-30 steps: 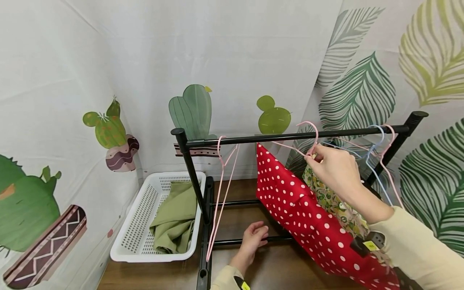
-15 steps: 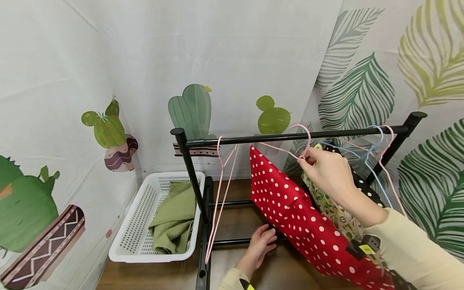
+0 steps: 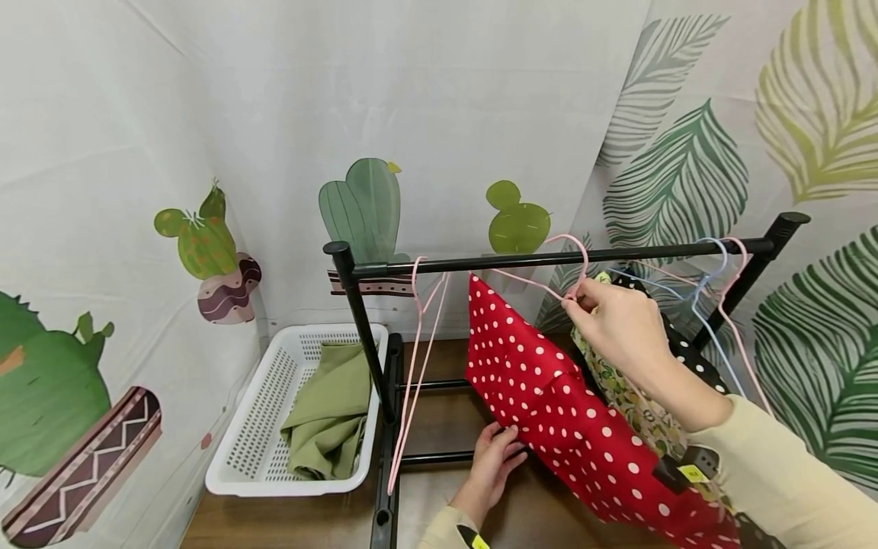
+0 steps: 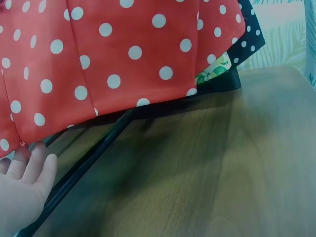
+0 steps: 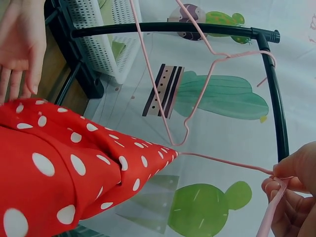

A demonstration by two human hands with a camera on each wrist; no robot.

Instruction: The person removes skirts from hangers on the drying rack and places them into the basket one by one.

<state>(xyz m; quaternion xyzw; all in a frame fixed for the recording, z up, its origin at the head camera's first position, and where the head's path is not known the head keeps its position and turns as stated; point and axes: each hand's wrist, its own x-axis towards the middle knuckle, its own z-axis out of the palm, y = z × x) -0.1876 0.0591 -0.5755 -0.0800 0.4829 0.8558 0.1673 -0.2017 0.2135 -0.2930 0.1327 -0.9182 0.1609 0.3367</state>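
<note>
My right hand [image 3: 627, 332] pinches the neck of a pink hanger [image 3: 528, 282], whose hook is over the black rail [image 3: 473, 263]. From this hanger a red garment with white dots [image 3: 535, 381] hangs slanted. Below, my left hand [image 3: 490, 465] is at the garment's lower left edge. Its fingertips [image 4: 37, 150] meet the hem in the left wrist view, the fingers fairly straight. The right wrist view has the right hand's thumb and fingers [image 5: 291, 180] closed on the hanger's neck, and one shoulder wire runs into the red cloth. The garment's kind is unclear.
Another pink hanger [image 3: 414, 381] hangs bare at the rail's left end. A blue hanger [image 3: 700, 297] and a pink one [image 3: 730, 313] hang at the right. Behind the red cloth are floral [image 3: 610, 366] and black dotted garments [image 3: 696, 366]. A white basket [image 3: 240, 427] holds green cloth [image 3: 329, 419].
My right hand and its hanger have shifted slightly left along the rail, the red garment with them. My left hand has moved right and up to the garment's edge.
</note>
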